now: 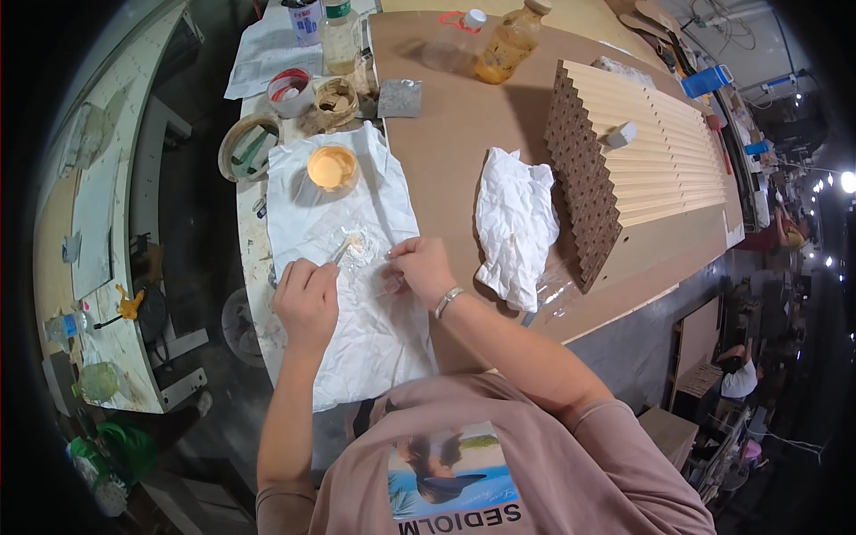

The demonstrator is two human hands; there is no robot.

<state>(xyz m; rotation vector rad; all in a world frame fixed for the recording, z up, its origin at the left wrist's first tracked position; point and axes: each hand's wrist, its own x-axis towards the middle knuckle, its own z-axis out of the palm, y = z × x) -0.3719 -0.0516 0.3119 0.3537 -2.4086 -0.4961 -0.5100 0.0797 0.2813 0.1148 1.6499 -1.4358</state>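
My left hand [308, 296] is closed around a thin light tool [341, 250], perhaps a small spatula or brush; its kind is hard to tell. The tool's tip meets a dab of pale yellowish paste [354, 241] on a crumpled sheet of clear plastic film [361, 261]. Under the film lies a white cloth [357, 357]. On the film's right side, my right hand [423, 267] has its fingertips pinched together, seemingly on the film's edge. Just beyond the hands, on the same cloth, stands a round tub of orange-tan paste [332, 168].
Several open tubs, including a red-and-white one [290, 92], crowd the far left beside a grey square plate [399, 98]. A bunched white cloth [517, 223] lies right of my right hand. Farther right sits a ridged wooden block [637, 152]; bottles [513, 45] stand at the back.
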